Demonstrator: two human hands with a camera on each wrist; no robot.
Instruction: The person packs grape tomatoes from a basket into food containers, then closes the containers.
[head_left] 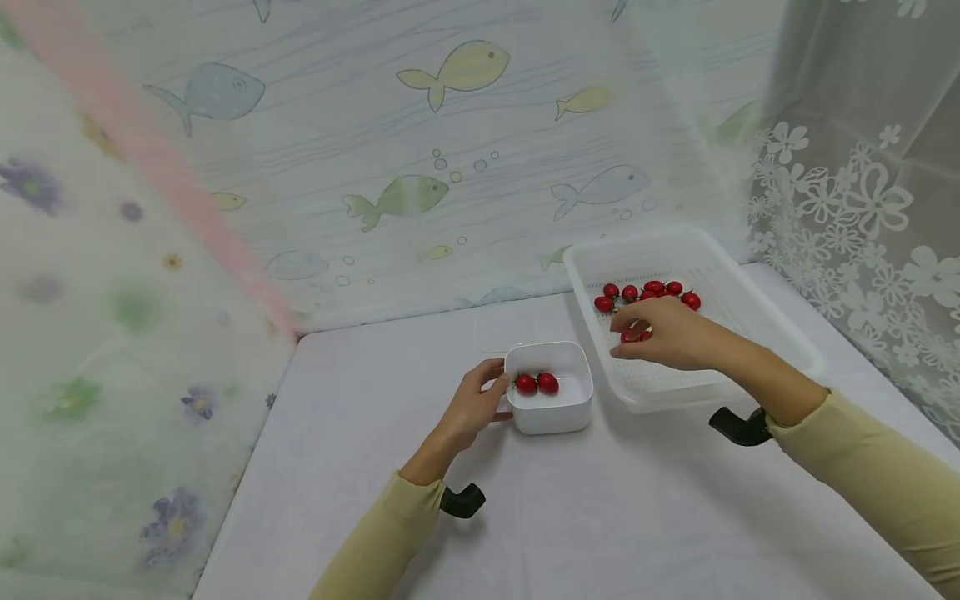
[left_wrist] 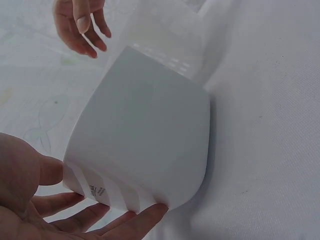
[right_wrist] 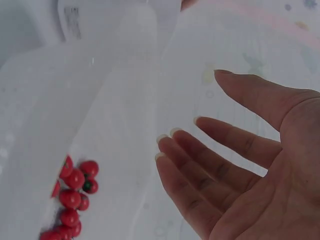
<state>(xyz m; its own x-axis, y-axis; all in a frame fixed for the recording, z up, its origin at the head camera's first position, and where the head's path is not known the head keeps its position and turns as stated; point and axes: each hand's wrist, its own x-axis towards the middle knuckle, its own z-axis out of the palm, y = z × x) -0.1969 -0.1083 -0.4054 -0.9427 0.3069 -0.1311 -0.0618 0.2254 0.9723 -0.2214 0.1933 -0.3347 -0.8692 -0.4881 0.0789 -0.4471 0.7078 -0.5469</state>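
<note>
A small white box [head_left: 555,417] stands on the table with two red cherry tomatoes [head_left: 548,383] inside. My left hand [head_left: 472,404] is at its left side; the spread fingertips touch the outer wall, the thumb close to the rim. To the right, my right hand [head_left: 678,333] hovers over a white perforated basket [head_left: 750,312]. In the right wrist view its fingers and thumb are apart, with nothing between them. Several cherry tomatoes [right_wrist: 70,199] lie in the basket, a few showing between the fingers and thumb in the head view.
White cloth covers the table [head_left: 360,467]. A fish-patterned curtain [head_left: 315,167] hangs behind, a flowered one [head_left: 97,333] at the left, and lace [head_left: 862,208] at the right beside the basket. The box stands close to the basket's left wall.
</note>
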